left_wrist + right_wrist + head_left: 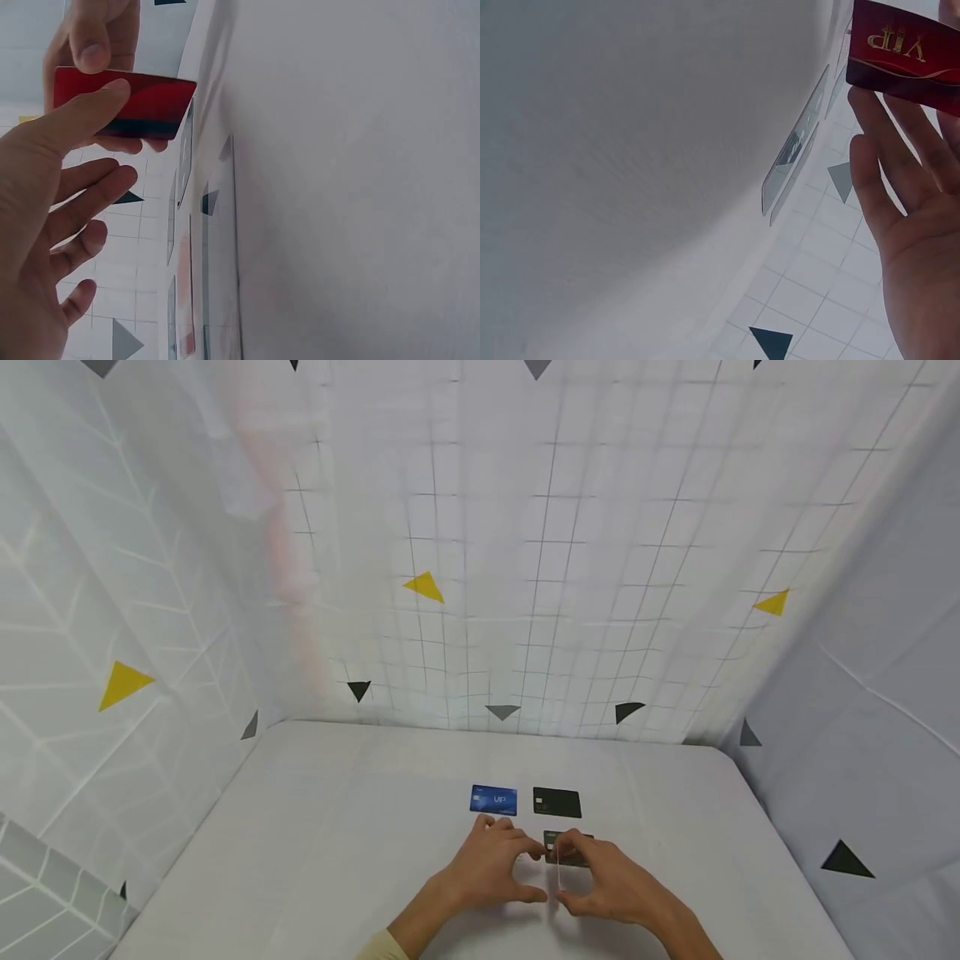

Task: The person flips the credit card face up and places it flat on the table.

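Observation:
My right hand pinches a red VIP card by its edges between thumb and fingers, upright above the table. The head view shows this card only as a thin edge. Facing it, my left hand has its thumb and fingers spread, with a small gap to the card. In the left wrist view the left thumb overlaps the red card. Beyond the hands lie a blue VIP card and a black card. A dark green card is partly hidden by the right hand's fingers.
A white cloth covers the table. White patterned curtains with yellow, black and grey triangles stand behind and at both sides. Flat cards appear at a slant in the left wrist view.

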Demonstrator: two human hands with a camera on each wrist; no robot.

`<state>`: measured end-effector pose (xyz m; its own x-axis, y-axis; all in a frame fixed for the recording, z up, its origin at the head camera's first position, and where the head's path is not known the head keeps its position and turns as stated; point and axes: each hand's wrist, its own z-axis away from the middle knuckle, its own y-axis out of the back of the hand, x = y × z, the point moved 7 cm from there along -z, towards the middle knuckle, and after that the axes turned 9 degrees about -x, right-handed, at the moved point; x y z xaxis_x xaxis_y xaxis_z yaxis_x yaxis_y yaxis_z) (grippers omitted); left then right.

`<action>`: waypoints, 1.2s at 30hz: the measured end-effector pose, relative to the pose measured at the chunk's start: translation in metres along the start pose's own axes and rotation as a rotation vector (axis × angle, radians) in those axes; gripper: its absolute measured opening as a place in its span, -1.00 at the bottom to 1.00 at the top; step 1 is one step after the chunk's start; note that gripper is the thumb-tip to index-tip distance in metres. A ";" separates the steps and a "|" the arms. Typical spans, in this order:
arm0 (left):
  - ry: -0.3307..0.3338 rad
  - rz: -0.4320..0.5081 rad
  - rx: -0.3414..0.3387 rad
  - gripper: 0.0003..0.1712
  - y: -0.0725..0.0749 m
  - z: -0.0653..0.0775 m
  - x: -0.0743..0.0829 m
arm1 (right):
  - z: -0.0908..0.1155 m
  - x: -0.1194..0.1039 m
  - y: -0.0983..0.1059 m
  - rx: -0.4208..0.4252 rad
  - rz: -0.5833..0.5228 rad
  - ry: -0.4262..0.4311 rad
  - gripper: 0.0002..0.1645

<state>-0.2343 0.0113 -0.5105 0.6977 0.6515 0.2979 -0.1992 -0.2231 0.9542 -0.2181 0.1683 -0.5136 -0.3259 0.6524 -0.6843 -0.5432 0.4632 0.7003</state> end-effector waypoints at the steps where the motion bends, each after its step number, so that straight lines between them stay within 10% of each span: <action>1: -0.001 0.002 0.008 -0.34 0.001 0.001 -0.001 | 0.000 0.000 -0.001 -0.004 0.007 -0.003 -0.31; 15: -0.005 0.002 -0.014 -0.34 0.004 0.003 0.006 | 0.001 0.002 -0.003 0.030 0.376 -0.038 -0.31; 36: 0.058 -0.113 -0.112 -0.44 -0.021 -0.001 0.009 | -0.003 0.022 -0.022 -0.115 0.174 -0.096 -0.36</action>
<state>-0.2244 0.0230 -0.5277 0.6797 0.7094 0.1864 -0.1991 -0.0662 0.9777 -0.2158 0.1707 -0.5447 -0.3500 0.7732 -0.5289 -0.5717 0.2710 0.7744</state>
